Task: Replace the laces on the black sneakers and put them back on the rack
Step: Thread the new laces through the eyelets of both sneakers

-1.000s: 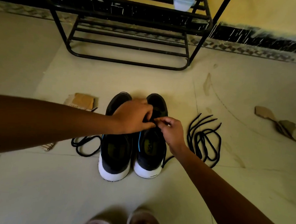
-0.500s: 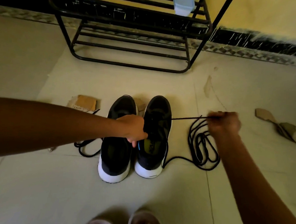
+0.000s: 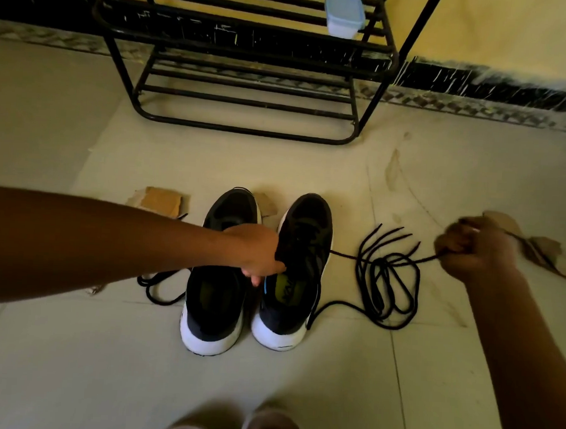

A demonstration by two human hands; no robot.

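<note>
No brand or writing is legible; the right sneaker's yellow-green insole bears dark marks too blurred to read. On the tiled floor (image 3: 71, 351), a torn cardboard piece (image 3: 159, 200) lies left of 2 black sneakers with white soles. A loose lace (image 3: 156, 289) curls beside the left sneaker (image 3: 216, 309). The left hand (image 3: 256, 252) grips the inner collar of the right sneaker (image 3: 296, 280). From its eyelets a taut black lace (image 3: 384, 256) runs across a coiled pile of laces (image 3: 386, 285) to the clenched right hand (image 3: 476, 249). Beyond stands the black metal rack (image 3: 249, 81), holding a pale plastic container (image 3: 344, 15).
</note>
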